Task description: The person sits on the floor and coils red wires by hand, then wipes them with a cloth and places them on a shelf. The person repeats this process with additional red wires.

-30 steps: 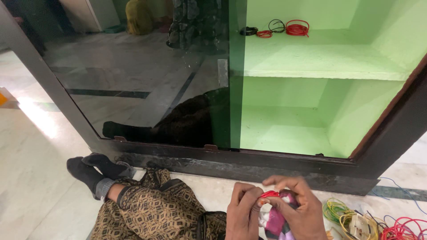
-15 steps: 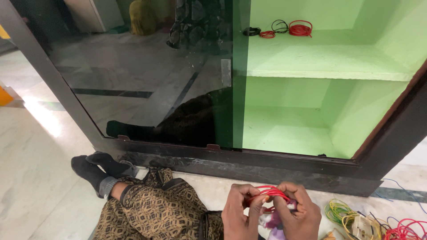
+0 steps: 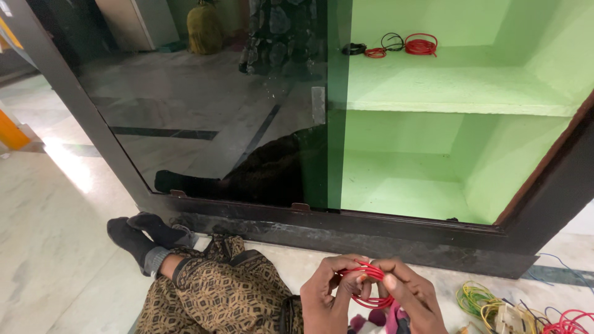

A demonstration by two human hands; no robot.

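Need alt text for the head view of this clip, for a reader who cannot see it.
Seated on a marble floor, a person holds a small coil of red wire between the left hand and right hand. Ahead stands a dark-framed cabinet with a green shelf bearing red and black wire coils; loose coloured wires lie to the right.
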